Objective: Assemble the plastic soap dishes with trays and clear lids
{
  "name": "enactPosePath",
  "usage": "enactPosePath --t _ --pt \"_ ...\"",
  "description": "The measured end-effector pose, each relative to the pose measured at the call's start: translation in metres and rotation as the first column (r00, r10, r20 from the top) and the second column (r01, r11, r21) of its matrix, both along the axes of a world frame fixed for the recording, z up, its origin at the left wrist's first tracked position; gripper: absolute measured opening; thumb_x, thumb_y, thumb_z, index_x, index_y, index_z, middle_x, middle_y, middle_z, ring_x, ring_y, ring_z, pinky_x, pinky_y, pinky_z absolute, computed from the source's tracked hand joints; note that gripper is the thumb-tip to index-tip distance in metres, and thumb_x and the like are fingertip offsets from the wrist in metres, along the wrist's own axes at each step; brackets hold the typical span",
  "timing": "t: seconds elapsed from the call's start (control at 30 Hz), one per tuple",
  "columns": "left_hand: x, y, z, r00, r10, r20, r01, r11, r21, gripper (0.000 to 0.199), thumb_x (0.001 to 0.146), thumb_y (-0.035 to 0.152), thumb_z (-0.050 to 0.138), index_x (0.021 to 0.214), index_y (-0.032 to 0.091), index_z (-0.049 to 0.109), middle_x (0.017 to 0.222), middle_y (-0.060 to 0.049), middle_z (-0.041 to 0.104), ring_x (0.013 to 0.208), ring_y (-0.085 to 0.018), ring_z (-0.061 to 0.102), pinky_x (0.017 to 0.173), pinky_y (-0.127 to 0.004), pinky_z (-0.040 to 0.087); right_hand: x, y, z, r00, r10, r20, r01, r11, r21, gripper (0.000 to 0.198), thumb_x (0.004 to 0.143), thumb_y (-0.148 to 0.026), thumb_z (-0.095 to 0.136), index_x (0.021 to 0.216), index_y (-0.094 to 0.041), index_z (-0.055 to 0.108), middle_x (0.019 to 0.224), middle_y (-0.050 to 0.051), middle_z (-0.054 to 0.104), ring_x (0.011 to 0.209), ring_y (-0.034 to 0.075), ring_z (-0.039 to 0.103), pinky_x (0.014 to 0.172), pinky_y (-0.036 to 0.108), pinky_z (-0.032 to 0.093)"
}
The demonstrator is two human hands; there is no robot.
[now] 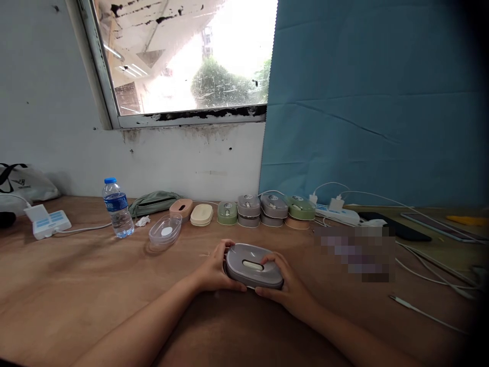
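A grey oval lidded box point(254, 257) with a pale slot in the middle of its lid is between my two hands, low over the brown table. My left hand point(221, 270) wraps its left end, thumb along the near edge. On the right end, my right hand point(280, 280) grips the side, with a finger reaching onto the lid beside the slot. Beyond stand similar boxes: a green one point(227, 213), stacked grey ones point(248, 210), and a green one on an orange one point(301, 211). The box's underside is hidden.
A clear plastic container point(165, 230), a cream box point(201, 215) and a pink box point(181, 208) sit left of the row. Further left are a water bottle point(117, 209) and a power strip point(50, 224). Cables point(424, 311) and a dark tablet point(397, 227) lie at right.
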State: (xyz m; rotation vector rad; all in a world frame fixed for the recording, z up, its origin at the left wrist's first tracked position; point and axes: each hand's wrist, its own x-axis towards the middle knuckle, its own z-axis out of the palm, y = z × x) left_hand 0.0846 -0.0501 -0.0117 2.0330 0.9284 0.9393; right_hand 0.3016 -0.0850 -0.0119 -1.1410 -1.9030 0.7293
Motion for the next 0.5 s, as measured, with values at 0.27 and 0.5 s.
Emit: enactPosePath --t 0.27,0.5 --pt "-0.0003 -0.0024 0.0045 0.998 -0.028 0.06 0.026 0.999 0.023 0.088 0.042 0.03 0.081 0.111 0.025 0.028 0.115 -0.007 0.04 0.107 -0.023 0.044 0.085 -0.036 0.045 -0.0017 -0.0019 -0.0001 0.999 -0.03 0.038 0.029 0.999 0.034 0.04 0.061 -0.041 0.068 0.091 -0.025 0.048 0.111 0.005 0.041 0.106 0.024 0.043 0.089 0.036 0.038" --pt "-0.001 -0.0023 0.0046 0.998 -0.053 0.045 0.05 0.997 0.061 0.087 0.044 0.033 0.08 0.112 0.024 0.028 0.114 -0.008 0.043 0.107 -0.023 0.044 0.084 -0.034 0.044 -0.0007 -0.0016 0.0018 0.998 -0.036 0.055 0.033 0.998 0.056 0.04 0.06 -0.043 0.068 0.091 -0.025 0.049 0.114 0.005 0.039 0.109 0.027 0.041 0.089 0.037 0.037"
